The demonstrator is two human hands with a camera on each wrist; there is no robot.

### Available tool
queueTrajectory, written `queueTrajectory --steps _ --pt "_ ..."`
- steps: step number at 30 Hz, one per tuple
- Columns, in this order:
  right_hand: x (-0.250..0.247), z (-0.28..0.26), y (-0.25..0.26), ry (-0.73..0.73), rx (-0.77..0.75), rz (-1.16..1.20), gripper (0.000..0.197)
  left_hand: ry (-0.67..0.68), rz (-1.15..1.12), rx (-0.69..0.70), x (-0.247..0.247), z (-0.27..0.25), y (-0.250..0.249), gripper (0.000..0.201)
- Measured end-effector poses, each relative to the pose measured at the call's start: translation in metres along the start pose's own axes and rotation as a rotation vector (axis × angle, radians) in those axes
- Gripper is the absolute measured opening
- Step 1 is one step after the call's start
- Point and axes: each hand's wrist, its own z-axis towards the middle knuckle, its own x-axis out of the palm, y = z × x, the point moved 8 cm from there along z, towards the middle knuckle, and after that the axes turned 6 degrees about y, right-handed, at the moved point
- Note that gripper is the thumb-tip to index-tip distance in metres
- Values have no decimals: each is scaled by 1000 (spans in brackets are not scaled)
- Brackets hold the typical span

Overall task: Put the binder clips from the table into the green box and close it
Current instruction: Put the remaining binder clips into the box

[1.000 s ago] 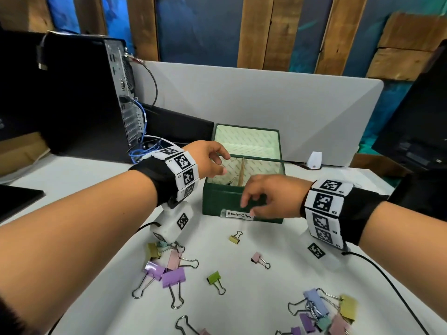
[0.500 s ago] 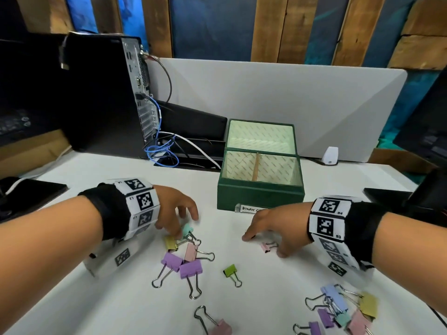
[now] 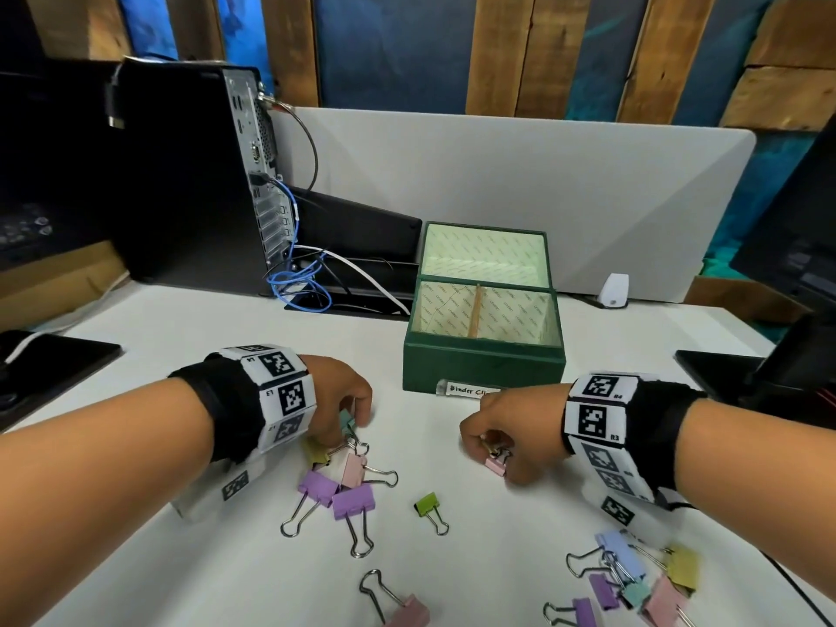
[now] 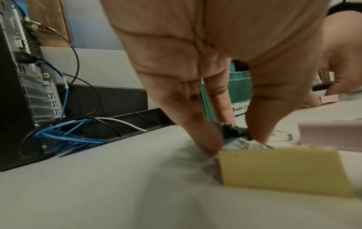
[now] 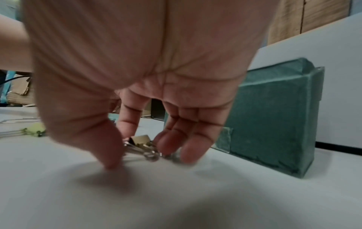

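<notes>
The green box [image 3: 483, 365] stands open on the white table, its lid upright behind it, labelled "Binder Clips". My left hand [image 3: 350, 423] reaches into a cluster of clips, and thumb and forefinger pinch a teal binder clip [image 4: 234, 134] on the table. Yellow [image 3: 316, 452], pink [image 3: 353, 470] and purple clips [image 3: 353, 502] lie just under that hand. My right hand [image 3: 491, 452] is curled round a small yellow binder clip [image 5: 141, 140] in front of the box, with a pink clip [image 3: 495, 464] against its fingers. A green clip [image 3: 427, 504] lies between the hands.
A second pile of clips [image 3: 633, 576] lies at the near right and a lone pink clip [image 3: 409, 610] at the near edge. A black computer tower [image 3: 190, 174] with blue cables [image 3: 294, 287] stands back left. A grey partition [image 3: 497, 174] closes the back.
Both hands came down from the box to the table. The left hand closed on the teal clip in the cluster; the right hand gathered the yellow and pink clips.
</notes>
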Motion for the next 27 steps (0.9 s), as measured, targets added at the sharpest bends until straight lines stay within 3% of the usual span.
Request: queueTrajectory --steps 5,8,13,18,23,25,27 --pt "6 1 -4 56 28 33 16 -122 -85 48 -14 -6 -1 28" --pt "6 1 -5 48 22 26 12 -239 -242 82 -38 -10 -1 30" --pt "-4 -4 -11 -20 16 60 22 -451 -603 195 -82 -11 -8 28" --pt "-36 -23 -26 -257 41 184 21 -593 -740 219 -109 3 -22 34" --pt "-89 -54 -52 -603 139 327 24 -448 -827 250 -102 20 -37 73" --pt "-102 -59 -64 -724 168 375 21 -432 -799 256 -98 15 -35 72" --pt "-109 -59 -74 -811 188 412 16 -449 -748 260 -94 2 -30 59"
